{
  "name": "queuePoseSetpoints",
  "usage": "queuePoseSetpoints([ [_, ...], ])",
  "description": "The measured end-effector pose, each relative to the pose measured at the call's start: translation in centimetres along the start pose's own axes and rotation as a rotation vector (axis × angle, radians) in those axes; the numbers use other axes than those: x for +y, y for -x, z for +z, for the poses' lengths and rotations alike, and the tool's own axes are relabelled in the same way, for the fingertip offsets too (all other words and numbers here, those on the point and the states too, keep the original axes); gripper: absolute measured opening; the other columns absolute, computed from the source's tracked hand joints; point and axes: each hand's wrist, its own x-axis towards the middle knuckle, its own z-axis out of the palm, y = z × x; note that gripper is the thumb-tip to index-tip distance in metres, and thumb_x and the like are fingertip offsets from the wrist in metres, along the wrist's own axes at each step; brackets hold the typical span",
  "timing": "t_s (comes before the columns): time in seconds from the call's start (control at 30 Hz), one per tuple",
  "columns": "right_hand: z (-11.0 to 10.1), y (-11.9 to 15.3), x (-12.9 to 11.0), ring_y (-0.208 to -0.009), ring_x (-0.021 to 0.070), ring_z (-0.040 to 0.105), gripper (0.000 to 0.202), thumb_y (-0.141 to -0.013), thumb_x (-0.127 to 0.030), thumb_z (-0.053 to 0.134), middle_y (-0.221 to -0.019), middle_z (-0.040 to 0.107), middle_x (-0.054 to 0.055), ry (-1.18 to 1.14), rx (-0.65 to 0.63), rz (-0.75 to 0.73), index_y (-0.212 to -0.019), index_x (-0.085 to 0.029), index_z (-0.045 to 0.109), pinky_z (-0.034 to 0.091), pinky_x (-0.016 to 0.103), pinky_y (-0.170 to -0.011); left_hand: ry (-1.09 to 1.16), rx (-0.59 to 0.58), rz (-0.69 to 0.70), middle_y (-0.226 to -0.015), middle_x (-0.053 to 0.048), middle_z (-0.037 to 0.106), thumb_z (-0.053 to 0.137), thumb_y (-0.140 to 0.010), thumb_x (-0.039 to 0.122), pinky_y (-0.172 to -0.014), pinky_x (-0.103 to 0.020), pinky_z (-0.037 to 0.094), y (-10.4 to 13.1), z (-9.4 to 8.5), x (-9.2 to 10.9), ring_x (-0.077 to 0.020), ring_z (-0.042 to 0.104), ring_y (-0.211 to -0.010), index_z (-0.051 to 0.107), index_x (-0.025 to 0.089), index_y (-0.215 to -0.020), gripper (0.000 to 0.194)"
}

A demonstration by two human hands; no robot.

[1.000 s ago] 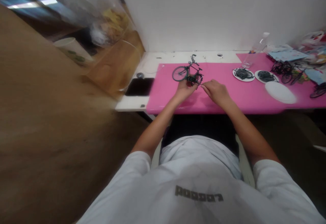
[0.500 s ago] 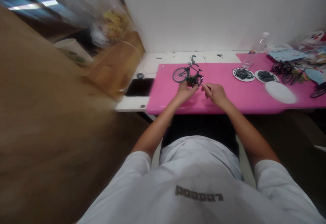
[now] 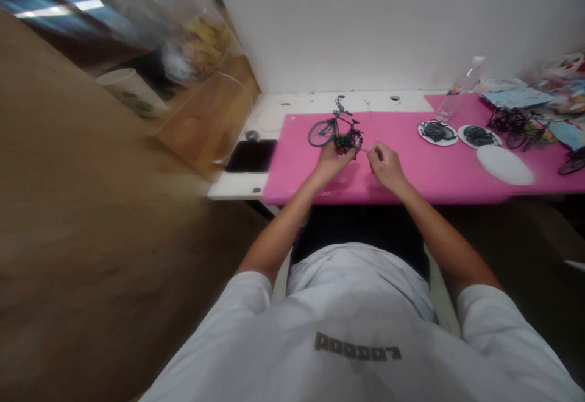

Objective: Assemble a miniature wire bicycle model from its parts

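"So, taking the small dark bicycle as landmark: where exactly to find it?"

"In the left hand, over the pink sheet. Front wheel toward the left, handlebar at the far side. Impossible to tell whether lifted or resting on the sheet."

"And the grip of that hand?"

"Closed around the lower rear part of the bicycle, thumb on the near side, other fingers mostly hidden behind it."

"Then, the right hand?"

"Just to the right of the bicycle, near its rear wheel. Fingertips pinched together, with almost no gap, on something thin and pale, pointing toward the wheel and too small to name."

"And farther from the bicycle?"

"Well to its right, two white plates with dark parts, then a third white plate on the near side, and more dark bicycles beyond. Also to its right, but farther back, a clear bottle. To its left, a dark flat object on the white table."
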Motion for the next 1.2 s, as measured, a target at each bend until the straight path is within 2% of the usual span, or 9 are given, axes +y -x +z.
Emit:
queuePoseSetpoints([
  [0.1, -0.5, -0.3, 0.7, -0.075, 0.0230, 0.063, 0.053, -0.113, -0.070, 0.047, -0.083, 0.073, 0.006, 0.263, -0.012, -0.145, -0.100, -0.024, 0.070, 0.043, 0.034, -0.068, -0.003, -0.014, 0.005, -0.091, -0.004, 0.078, 0.086, -0.091, 0.028, -0.071, -0.028, 0.051, -0.1, -0.1, -0.4, -0.0149, 0.066, -0.075, 0.074, 0.020, -0.105, 0.020],
  [0.2, -0.8, -0.5, 1.2, -0.088, 0.0273, 0.070, 0.054, -0.118, -0.058, 0.039, -0.096, 0.081, 0.013, 0.465, -0.040, -0.287, -0.106, -0.022, 0.077, 0.041, 0.035, -0.069, 0.007, -0.039, -0.009, -0.096, -0.005, 0.079, 0.085, -0.093, 0.027, -0.076, -0.029, 0.054, -0.1, -0.3, -0.6, -0.0160, 0.070, -0.080, 0.073, 0.020, -0.109, 0.022],
  [0.33, -0.9, -0.6, 1.8, -0.091, 0.0290, 0.073, 0.060, -0.120, -0.057, 0.036, -0.098, 0.083, 0.015, 0.527, -0.068, -0.317, -0.103, -0.021, 0.081, 0.040, 0.036, -0.068, 0.008, -0.070, -0.019, -0.098, -0.005, 0.081, 0.084, -0.094, 0.025, -0.081, -0.030, 0.057, 0.1, -0.3, -0.5, -0.0171, 0.073, -0.084, 0.072, 0.021, -0.113, 0.023],
  [0.47, -0.6, -0.4, 1.7, -0.075, 0.0252, 0.071, 0.071, -0.117, -0.073, 0.035, -0.082, 0.079, 0.010, 0.359, -0.077, -0.186, -0.092, -0.023, 0.079, 0.042, 0.035, -0.068, 0.037, -0.083, -0.001, -0.099, -0.006, 0.080, 0.083, -0.096, 0.028, -0.083, -0.030, 0.059, 0.3, 0.0, -0.8, -0.0177, 0.075, -0.086, 0.072, 0.021, -0.114, 0.023],
  [0.67, 0.3, 0.0, 0.3, -0.050, 0.0184, 0.059, 0.081, -0.102, -0.095, 0.045, -0.051, 0.058, 0.001, -0.146, -0.137, 0.092, -0.070, -0.025, 0.067, 0.048, 0.033, -0.061, 0.045, -0.093, 0.019, -0.097, -0.005, 0.079, 0.082, -0.098, 0.029, -0.081, -0.030, 0.058, 0.2, 0.2, -1.0, -0.0175, 0.075, -0.084, 0.072, 0.021, -0.116, 0.022],
  [0.87, 0.4, -0.8, 0.7, -0.047, 0.0167, 0.056, 0.071, -0.102, -0.084, 0.059, -0.044, 0.048, -0.002, -0.367, -0.192, 0.244, -0.065, -0.023, 0.067, 0.049, 0.031, -0.056, 0.045, -0.137, -0.026, -0.094, -0.007, 0.080, 0.080, -0.096, 0.021, -0.076, -0.028, 0.059, 0.1, -0.3, -0.2, -0.0168, 0.074, -0.080, 0.074, 0.018, -0.103, 0.010],
  [0.97, 0.2, -1.0, 1.0, -0.049, 0.0165, 0.054, 0.065, -0.104, -0.076, 0.060, -0.047, 0.050, -0.002, -0.335, -0.099, 0.225, -0.067, -0.023, 0.069, 0.048, 0.032, -0.058, 0.069, -0.212, -0.046, -0.100, -0.008, 0.082, 0.078, -0.097, 0.023, -0.079, -0.029, 0.063, 0.1, -0.7, 0.3, -0.0180, 0.077, -0.085, 0.078, 0.017, -0.103, 0.009],
  [1.1, -0.2, -0.8, 0.6, -0.064, 0.0194, 0.062, 0.061, -0.104, -0.078, 0.059, -0.064, 0.062, 0.002, -0.204, 0.103, 0.057, -0.080, -0.024, 0.074, 0.053, 0.033, -0.067, 0.048, -0.270, -0.016, -0.103, -0.008, 0.084, 0.073, -0.097, 0.025, -0.088, -0.033, 0.066, 0.2, -0.9, 0.4, -0.0207, 0.080, -0.094, 0.082, 0.019, -0.104, 0.012],
  [1.2, -0.3, -0.6, 0.2, -0.080, 0.0220, 0.069, 0.066, -0.107, -0.083, 0.051, -0.086, 0.073, 0.006, -0.157, 0.111, -0.042, -0.099, -0.024, 0.078, 0.057, 0.035, -0.074, 0.051, -0.298, -0.026, -0.105, -0.009, 0.084, 0.074, -0.095, 0.024, -0.088, -0.034, 0.066, 0.3, -0.8, 0.3, -0.0212, 0.080, -0.095, 0.082, 0.018, -0.108, 0.017],
])
